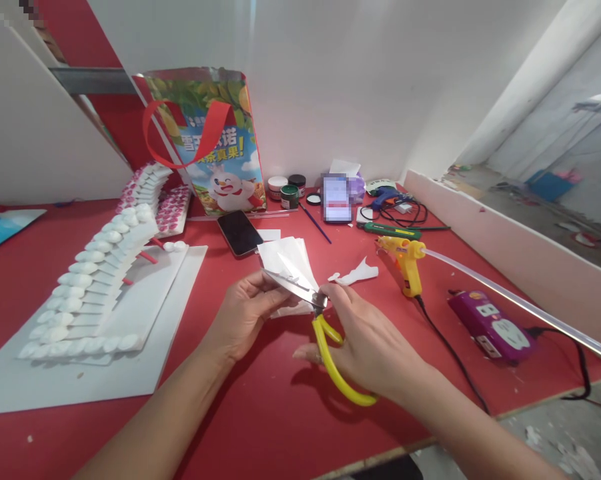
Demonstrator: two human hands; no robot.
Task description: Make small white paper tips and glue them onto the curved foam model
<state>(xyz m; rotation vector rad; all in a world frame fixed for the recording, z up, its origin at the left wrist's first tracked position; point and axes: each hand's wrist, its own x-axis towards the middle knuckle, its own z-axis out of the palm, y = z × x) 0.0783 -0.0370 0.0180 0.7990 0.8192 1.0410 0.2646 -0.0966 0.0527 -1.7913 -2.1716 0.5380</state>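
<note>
A pair of yellow-handled scissors (337,373) is in my right hand (375,340), whose fingers wrap around the pivot and handles. The blades point up and left, spread slightly apart over a stack of white paper (300,257). My left hand (243,313) is closed in a pinch right beside the lower blade, at the paper's left edge. What sits between its fingertips is partly hidden by the blade, so I cannot make it out. A torn white scrap (357,273) lies to the right of the stack.
On the left, a curved white model (100,273) stands on white boards (10,387). A phone (240,233) and a printed bag (225,147) are behind. To the right are a yellow glue gun (405,263) with a long clear stick and a purple power strip (495,327). Paint jars (289,197) stand at the back.
</note>
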